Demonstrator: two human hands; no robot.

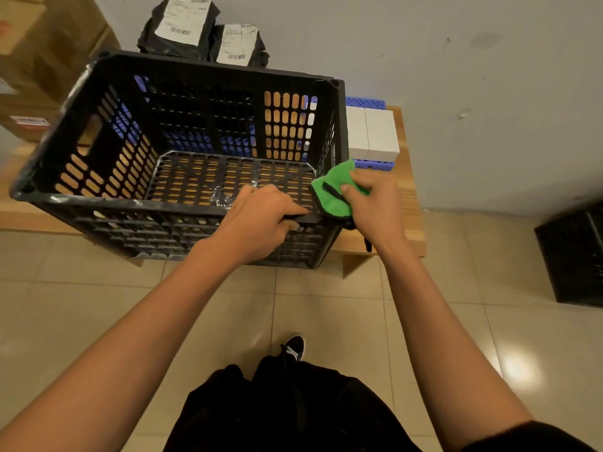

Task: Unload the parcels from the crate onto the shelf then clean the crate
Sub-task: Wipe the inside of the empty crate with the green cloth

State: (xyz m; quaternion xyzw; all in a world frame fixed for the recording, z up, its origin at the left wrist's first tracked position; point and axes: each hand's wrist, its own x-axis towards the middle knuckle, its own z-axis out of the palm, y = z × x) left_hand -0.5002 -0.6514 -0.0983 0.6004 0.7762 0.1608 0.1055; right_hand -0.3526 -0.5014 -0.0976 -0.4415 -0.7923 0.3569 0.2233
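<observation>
The black crate (182,151) sits on the low wooden counter (408,203), empty of parcels — the black mailers (202,31) stand behind it against the wall and the white boxes (372,133) lie just to its right, so by my reading the unloading is done and the cleaning is in hand.

The left hand (261,220) clamps its grip over the crate's near rim, fingers curled round the edge. The right hand (375,203) holds a bunched green cloth (336,194) pinched in its grip, pressed at the near right corner of the rim.

To do this step well, the left hand should steady the crate while the cloth works along the rim and then down the walls and floor. Whitish smears show on the near part of the floor grid and along the left rim — those likely need firmer rubbing, and the slotted walls could snag the cloth.

The crate's mouth opens upward and tips a little toward the person. Its long axis runs left to right, slanting somewhat farther away at the right end.
</observation>
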